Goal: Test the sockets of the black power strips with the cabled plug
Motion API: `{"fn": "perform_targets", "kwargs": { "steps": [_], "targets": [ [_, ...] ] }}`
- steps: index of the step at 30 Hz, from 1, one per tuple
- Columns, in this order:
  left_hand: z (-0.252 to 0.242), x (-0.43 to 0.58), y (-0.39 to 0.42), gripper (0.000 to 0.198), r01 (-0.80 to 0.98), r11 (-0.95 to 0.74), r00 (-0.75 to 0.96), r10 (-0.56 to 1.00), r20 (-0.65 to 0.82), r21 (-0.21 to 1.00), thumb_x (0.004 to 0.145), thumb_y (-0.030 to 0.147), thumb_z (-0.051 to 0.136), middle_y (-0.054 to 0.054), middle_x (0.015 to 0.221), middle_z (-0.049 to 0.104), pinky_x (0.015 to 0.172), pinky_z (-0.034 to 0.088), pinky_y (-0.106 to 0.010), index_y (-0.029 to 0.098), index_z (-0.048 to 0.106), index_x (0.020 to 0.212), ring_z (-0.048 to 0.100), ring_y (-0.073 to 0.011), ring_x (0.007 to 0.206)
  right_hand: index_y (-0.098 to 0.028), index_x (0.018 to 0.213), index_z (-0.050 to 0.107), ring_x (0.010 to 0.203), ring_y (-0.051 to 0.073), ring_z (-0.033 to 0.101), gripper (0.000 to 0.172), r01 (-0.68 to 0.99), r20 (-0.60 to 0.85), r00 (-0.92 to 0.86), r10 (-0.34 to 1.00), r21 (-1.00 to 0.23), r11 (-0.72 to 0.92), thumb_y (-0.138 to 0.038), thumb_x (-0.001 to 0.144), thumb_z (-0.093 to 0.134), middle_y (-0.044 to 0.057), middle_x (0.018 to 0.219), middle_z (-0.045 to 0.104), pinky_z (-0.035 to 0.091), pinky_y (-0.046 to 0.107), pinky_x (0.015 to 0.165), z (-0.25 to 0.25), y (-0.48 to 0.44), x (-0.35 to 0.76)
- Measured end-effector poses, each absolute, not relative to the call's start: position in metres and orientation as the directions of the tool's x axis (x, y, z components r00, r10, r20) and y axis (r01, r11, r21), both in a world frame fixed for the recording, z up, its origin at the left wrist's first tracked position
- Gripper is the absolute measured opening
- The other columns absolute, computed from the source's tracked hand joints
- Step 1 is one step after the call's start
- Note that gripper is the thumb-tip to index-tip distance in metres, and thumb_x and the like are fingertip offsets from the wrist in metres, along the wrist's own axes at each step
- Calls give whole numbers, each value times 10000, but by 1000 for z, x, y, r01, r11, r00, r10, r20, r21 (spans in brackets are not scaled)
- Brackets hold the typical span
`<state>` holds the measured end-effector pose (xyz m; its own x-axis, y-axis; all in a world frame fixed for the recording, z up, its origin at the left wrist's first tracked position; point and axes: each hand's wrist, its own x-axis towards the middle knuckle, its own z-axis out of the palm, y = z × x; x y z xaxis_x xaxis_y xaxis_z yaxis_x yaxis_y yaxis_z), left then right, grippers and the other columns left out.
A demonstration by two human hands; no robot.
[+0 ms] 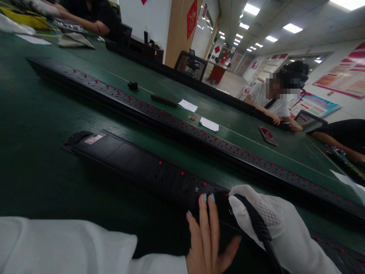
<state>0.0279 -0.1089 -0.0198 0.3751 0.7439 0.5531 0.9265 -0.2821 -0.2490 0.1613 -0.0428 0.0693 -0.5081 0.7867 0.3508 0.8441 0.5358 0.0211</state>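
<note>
A long black power strip [128, 158] with red dots and outlets lies slantwise on the green table. My left hand [209, 236], bare with light blue nails, rests its fingertips on the strip beside the number 19, fingers apart. Just right of it, my right hand [265, 217], in a white glove, is closed around a thick black plug and cable [256, 222] held against the strip. Whether the plug is seated in an outlet is hidden by the glove. Behind this strip lies a second, longer black strip [168, 123], also with a row of red dots.
Two white paper slips [209, 124], a dark bar [164, 100], a small black part [132, 85] and a phone [268, 136] lie beyond the strips. A round hole [192, 118] is in the tabletop. People work along the far side and at the right edge.
</note>
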Motion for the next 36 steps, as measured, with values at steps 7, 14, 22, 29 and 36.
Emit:
{"fn": "perform_targets", "kwargs": {
  "steps": [7, 14, 22, 29, 36],
  "targets": [
    [-21, 28, -108, 554, 928, -282, 372, 721, 585, -243, 829, 546, 440, -103, 1123, 614, 771, 434, -401, 183, 461, 1248, 573, -282, 1050, -166, 878, 633, 592, 159, 643, 327, 798, 331, -597, 731, 145, 585, -429, 867, 440, 59, 738, 683, 504, 239, 529, 63, -48, 171],
    [-26, 30, -106, 632, 941, -259, 337, 682, 649, -218, 837, 539, 437, -115, 1158, 592, 770, 441, -405, 215, 286, 1358, 572, -274, 1050, -150, 889, 647, 601, 140, 655, 338, 785, 393, -619, 680, 288, 548, -359, 901, 381, 64, 768, 708, 492, 200, 529, 59, -53, 168],
    [-27, 30, -106, 583, 946, -255, 322, 686, 653, -200, 846, 522, 433, -120, 1166, 587, 776, 442, -401, 203, 348, 1326, 576, -266, 1044, -154, 896, 652, 564, 112, 633, 320, 776, 435, -631, 642, 362, 517, -342, 898, 393, 55, 776, 709, 454, 178, 519, 56, -58, 168],
    [-27, 26, -106, 580, 936, -272, 350, 669, 655, -222, 842, 530, 441, -125, 1169, 585, 791, 441, -397, 192, 378, 1308, 566, -269, 1064, -133, 851, 646, 541, 112, 621, 339, 791, 478, -612, 631, 385, 476, -340, 905, 383, 52, 725, 701, 432, 187, 502, 56, -58, 161],
    [-30, 27, -107, 588, 933, -285, 357, 677, 644, -219, 836, 560, 420, -157, 1215, 548, 785, 445, -402, 138, 476, 1241, 542, -301, 1092, -182, 892, 663, 517, 100, 583, 319, 766, 482, -643, 596, 431, 478, -293, 899, 364, 36, 681, 679, 387, 192, 483, 54, -66, 160]
  ]
}}
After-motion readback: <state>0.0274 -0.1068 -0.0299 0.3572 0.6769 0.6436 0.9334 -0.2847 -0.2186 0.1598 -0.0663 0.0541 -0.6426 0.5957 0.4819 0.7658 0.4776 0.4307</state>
